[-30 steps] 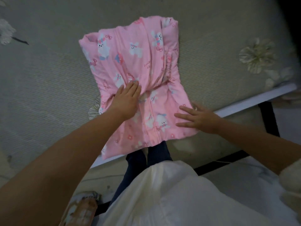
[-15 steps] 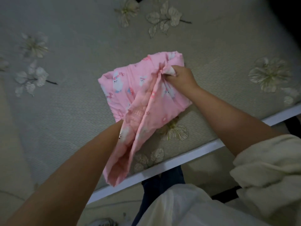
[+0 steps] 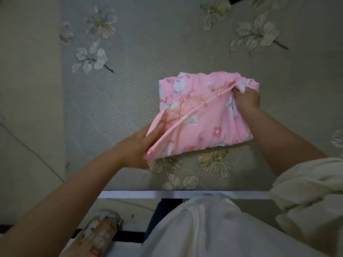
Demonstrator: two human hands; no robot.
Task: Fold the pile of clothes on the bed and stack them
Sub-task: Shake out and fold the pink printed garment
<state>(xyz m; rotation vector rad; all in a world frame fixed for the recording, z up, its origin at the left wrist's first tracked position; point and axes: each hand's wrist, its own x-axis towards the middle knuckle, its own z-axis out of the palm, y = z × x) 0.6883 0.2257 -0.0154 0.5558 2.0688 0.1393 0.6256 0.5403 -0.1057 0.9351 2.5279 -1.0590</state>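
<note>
A pink garment (image 3: 204,117) printed with white bunnies and flowers lies folded over on the grey bed cover (image 3: 130,99), near the bed's front edge. My left hand (image 3: 137,145) holds its near left corner, with the fingers slipped between the layers. My right hand (image 3: 246,101) grips the far right corner, fingers curled round the cloth. The top layer is lifted slightly between the two hands, showing a quilted pink lining.
The bed cover carries embroidered pale flowers (image 3: 92,58) and leaves. A white bed frame edge (image 3: 130,194) runs along the front. Below it are my white top, dark trousers and a patterned slipper (image 3: 100,232) on the floor.
The garment lay flat under both palms. Both hands then took hold of it and folded its lower half up over the upper half; it now sits as a shorter bundle.
</note>
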